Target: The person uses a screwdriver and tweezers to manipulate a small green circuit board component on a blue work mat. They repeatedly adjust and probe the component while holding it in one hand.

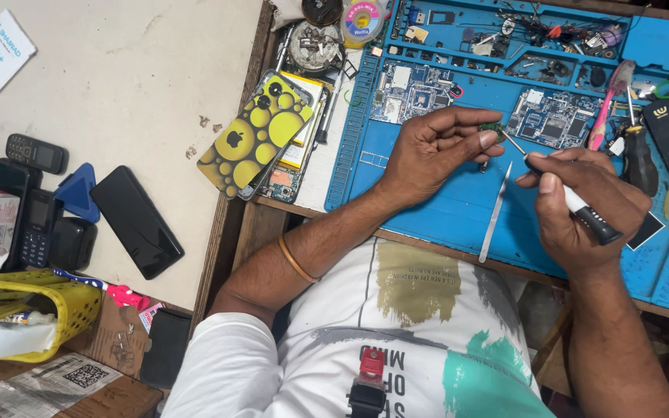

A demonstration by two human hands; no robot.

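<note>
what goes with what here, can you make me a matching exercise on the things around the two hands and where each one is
Things:
1. small green circuit board
2. screwdriver
3. tweezers
4. yellow spotted phone cover

Places:
A. lying loose on the blue repair mat, between the hands
B. pinched in the left hand
C. at the desk's left edge, on top of phone parts
D. gripped in the right hand

Pairs: 1-B, 2-D, 3-A, 4-C
</note>
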